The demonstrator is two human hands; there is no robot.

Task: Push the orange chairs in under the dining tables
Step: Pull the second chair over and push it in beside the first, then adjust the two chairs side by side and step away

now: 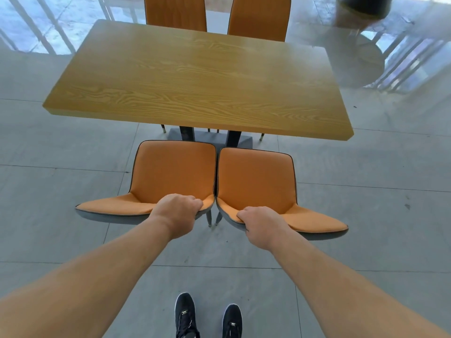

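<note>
Two orange chairs stand side by side at the near edge of a wooden dining table (195, 76). My left hand (178, 213) grips the top of the backrest of the left orange chair (170, 169). The right orange chair (256, 179) has its backrest top held by my right hand (262, 224). Both seats lie in front of the table's near edge, with a strip of floor and the table's dark base (210, 137) visible between them. Two more orange chairs (175, 12), (260, 17) stand at the table's far side, with their backs up against that edge.
Grey floor tiles (61, 191) spread all around. My black shoes (185, 313) stand behind the chairs. A railing and glass (36, 28) run along the far left. A round dark and blurred thing (361, 11) with its reflection sits at the far right.
</note>
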